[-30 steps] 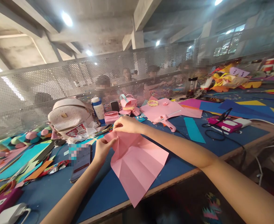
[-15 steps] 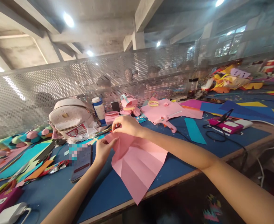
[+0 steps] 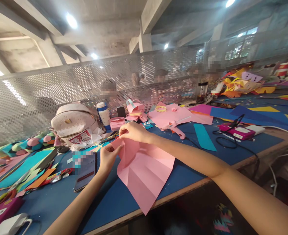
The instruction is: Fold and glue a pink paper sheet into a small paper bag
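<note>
A large pink sheet of paper with several creases fans out in front of me, its lower corner reaching the table's front edge. My left hand pinches its upper left part between thumb and fingers. Just above, my right hand is closed on the upper edge of the same sheet, fingers curled and close to the left thumb. The right hand and forearm cover part of the paper's top. Left of my left forearm lies a phone.
A pink glue gun rests right of my hands, near a turquoise paper strip. Behind stand a backpack, a bottle and a pink paper model. A magenta power strip with cables lies on the blue table.
My right hand's fingers have shifted slightly at the paper's upper edge, and the upper left fold stands a little differently. Both hands keep their hold on the sheet.
</note>
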The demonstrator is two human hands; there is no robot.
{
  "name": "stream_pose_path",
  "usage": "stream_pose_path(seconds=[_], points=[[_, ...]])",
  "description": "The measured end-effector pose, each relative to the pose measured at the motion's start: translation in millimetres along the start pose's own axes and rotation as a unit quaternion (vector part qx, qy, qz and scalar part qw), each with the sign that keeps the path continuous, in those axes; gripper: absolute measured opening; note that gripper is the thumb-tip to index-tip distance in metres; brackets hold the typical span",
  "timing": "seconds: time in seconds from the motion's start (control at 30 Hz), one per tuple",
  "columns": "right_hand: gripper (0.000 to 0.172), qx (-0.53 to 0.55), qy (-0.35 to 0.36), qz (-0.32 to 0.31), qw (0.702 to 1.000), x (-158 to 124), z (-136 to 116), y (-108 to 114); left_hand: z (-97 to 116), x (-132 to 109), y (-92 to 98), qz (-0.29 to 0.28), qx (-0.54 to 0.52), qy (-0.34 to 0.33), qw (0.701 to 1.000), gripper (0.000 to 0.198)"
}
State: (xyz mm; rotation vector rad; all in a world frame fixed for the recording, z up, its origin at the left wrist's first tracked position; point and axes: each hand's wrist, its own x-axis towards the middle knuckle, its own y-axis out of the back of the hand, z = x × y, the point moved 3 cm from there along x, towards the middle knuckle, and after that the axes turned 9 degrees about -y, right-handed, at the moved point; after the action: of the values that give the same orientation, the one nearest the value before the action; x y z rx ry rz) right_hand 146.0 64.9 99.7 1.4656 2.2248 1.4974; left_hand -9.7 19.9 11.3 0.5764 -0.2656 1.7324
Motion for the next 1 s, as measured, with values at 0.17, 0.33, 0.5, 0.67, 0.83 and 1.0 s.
stream_pose_path(seconds=[0.17,0.33,0.5,0.67,0.83,1.0], points=[[0.007,0.009,0.001,-0.008,1.000,1,0,-1,4,-1,-0.6,0.006,-0.003,-0.011,1.000,0.023],[0.011,0.011,0.000,-0.010,1.000,0,-2,-1,8,-3,-1.8,0.012,-0.012,-0.019,1.000,0.022],[0.011,0.012,-0.003,-0.013,1.000,0,-2,-1,12,-3,-0.6,0.023,-0.026,-0.034,0.999,0.025],[0.011,0.025,0.004,-0.021,0.999,0,-2,-2,11,-1,4.2,0.054,-0.029,-0.052,0.997,0.026],[0.009,0.058,0.015,-0.026,0.998,4,3,-2,9,-1,7.1,0.070,-0.023,-0.067,0.995,0.024],[0.020,0.102,0.020,-0.042,0.994,6,7,1,11,-2,8.1,0.074,-0.009,-0.080,0.994,0.022]])
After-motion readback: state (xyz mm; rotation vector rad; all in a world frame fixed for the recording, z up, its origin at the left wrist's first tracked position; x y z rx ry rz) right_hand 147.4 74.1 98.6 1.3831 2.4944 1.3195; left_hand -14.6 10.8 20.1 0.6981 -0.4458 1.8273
